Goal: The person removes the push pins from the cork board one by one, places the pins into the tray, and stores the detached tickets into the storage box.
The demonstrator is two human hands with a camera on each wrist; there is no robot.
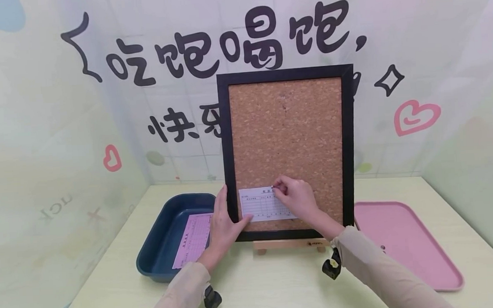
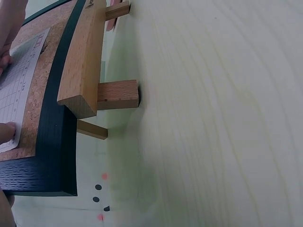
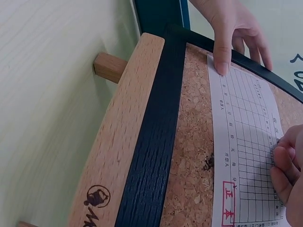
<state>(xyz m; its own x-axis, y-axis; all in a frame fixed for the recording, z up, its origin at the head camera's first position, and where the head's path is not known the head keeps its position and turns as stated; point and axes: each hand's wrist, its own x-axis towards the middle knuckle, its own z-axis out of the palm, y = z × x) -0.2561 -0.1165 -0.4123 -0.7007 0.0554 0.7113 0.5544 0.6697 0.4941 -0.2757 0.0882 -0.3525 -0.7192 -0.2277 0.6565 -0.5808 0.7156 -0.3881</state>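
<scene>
A black-framed cork board (image 1: 287, 133) stands upright on a small wooden easel (image 1: 289, 245). A white printed form (image 1: 255, 204) lies flat against the lower part of the cork. With its thumb on the form's lower left corner, my left hand (image 1: 223, 225) holds the board's left edge, its other fingers at the outer side of the frame. My right hand (image 1: 297, 198) pinches a small pin (image 1: 272, 186) at the form's top edge; most of the pin is hidden by the fingers. In the right wrist view a red stamp box (image 3: 228, 203) shows on the form.
To the left, a dark blue bin (image 1: 151, 252) holds a pink printed form (image 1: 192, 238). A pink tray (image 1: 418, 242) lies to the right, with tiny dark items (image 1: 383, 248) near its left side. Behind is a printed curtain (image 1: 180, 166).
</scene>
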